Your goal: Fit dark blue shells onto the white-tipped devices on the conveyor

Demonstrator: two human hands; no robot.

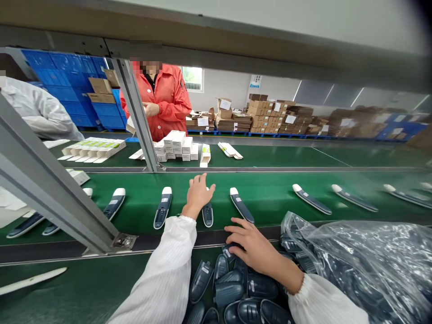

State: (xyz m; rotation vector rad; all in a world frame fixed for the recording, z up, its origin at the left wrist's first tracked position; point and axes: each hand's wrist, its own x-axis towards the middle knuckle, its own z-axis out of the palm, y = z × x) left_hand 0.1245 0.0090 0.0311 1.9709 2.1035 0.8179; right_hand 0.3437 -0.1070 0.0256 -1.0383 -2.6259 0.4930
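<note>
Piled devices (232, 288) under right fingers (236, 234)

Bright, even overhead light fills the hall, daylight glows at the far window (193, 78), glare streaks the plastic bag (364, 256), shadows stay soft, and wide-angle bending and blur smear the frame's edges.

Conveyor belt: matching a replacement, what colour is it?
Dark green conveyor belt, clearest in the head view.
</note>
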